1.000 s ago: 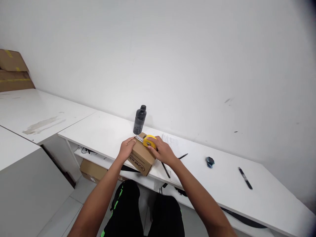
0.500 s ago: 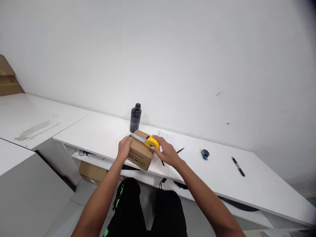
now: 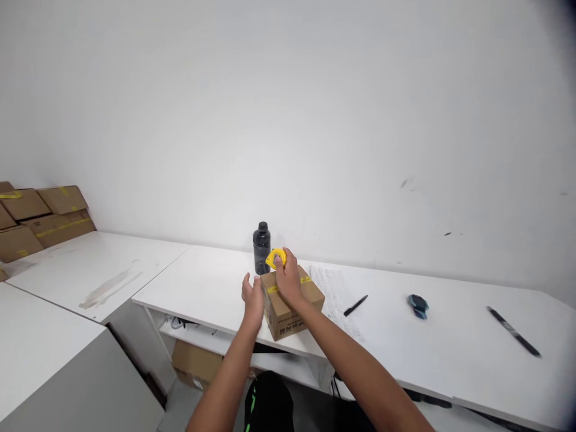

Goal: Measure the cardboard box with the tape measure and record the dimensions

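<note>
Just below the centre of the frame, a taped cardboard box (image 3: 310, 293) sits by the near edge of a white table (image 3: 216, 264), probably for easy reach; above its top, the right hand (image 3: 290, 281) has its fingers curled around a yellow tape measure (image 3: 275, 258), gripped by its case, likely for steadiness; the left hand (image 3: 254, 300) is loosely open at the box's left side, holding nothing visible, contact unclear; a dark bottle (image 3: 261, 247) stands upright behind.
</note>
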The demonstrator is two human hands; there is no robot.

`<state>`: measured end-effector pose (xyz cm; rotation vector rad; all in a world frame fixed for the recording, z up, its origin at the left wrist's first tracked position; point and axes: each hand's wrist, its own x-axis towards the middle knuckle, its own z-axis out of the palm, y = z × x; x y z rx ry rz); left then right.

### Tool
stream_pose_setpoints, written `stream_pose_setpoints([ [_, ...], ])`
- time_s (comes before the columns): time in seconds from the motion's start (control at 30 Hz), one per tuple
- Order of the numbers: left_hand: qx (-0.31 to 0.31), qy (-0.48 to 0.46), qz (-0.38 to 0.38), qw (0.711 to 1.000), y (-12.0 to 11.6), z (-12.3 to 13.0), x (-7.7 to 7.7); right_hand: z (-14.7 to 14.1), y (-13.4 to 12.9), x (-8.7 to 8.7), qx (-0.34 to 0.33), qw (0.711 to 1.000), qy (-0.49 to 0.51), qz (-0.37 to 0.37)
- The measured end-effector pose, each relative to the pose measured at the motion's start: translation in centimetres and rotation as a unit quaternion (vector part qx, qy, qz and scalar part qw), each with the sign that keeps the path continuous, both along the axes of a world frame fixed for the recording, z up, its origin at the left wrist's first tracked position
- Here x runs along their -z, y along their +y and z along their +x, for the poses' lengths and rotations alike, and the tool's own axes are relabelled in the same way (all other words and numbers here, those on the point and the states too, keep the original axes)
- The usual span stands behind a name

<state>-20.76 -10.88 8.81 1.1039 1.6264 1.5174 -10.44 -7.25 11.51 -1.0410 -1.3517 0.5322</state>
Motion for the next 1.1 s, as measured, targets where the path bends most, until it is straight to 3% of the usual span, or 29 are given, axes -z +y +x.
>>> stream_pose_setpoints([
  [0.13, 0.13, 0.003, 0.098, 0.987, 4.2, -1.3, -1.3, 0.5, 0.0, 0.2, 0.032, 0.998, -0.057, -0.023],
  [0.2, 0.193, -0.01, 0.121, 0.974, 5.6, -1.3, -0.9, 0.3, 0.2, 0.1, 0.029, 0.996, -0.082, -0.024],
  [0.27, 0.217, -0.019, 0.129, 0.968, 6.4, -1.1, 0.0, 0.0, 0.4, -0.1, 0.02, 0.995, -0.101, -0.017],
  [0.47, 0.231, -0.055, 0.107, 0.965, 7.0, -1.2, 1.6, -0.3, 0.6, -0.5, 0.025, 0.986, -0.16, -0.037],
  [0.7, 0.21, -0.135, 0.104, 0.963, 6.5, -0.7, 1.6, -0.5, 0.4, -1.2, 0.045, 0.971, -0.217, -0.095],
  [0.9, 0.194, -0.129, 0.096, 0.968, 7.0, -0.7, 1.8, -0.4, 0.1, -1.9, 0.045, 0.952, -0.27, -0.135],
  [1.1, 0.165, -0.111, 0.092, 0.976, 7.2, -0.9, 1.9, 0.7, -1.4, -3.9, 0.014, 0.94, -0.318, -0.127],
])
